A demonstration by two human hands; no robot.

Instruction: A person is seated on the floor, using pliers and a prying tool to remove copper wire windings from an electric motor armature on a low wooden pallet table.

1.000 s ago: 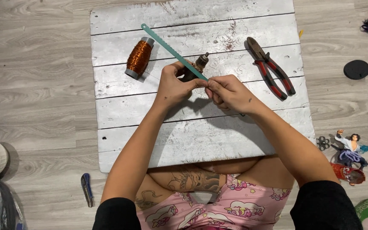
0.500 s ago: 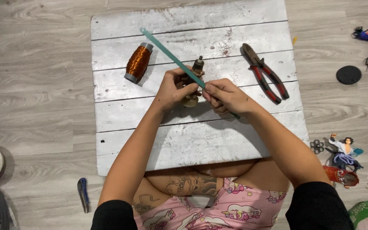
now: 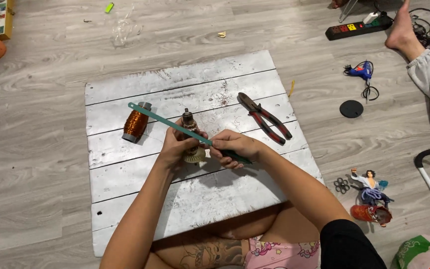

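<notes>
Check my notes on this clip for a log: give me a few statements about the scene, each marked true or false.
1. The left hand holds a small motor part. True.
2. The right hand holds the pliers. False: it holds a thin green blade; the pliers lie on the white board.
3. The copper wire spool lies on the board. True.
4. The blue glue gun lies on the board. False: it lies on the floor.
</notes>
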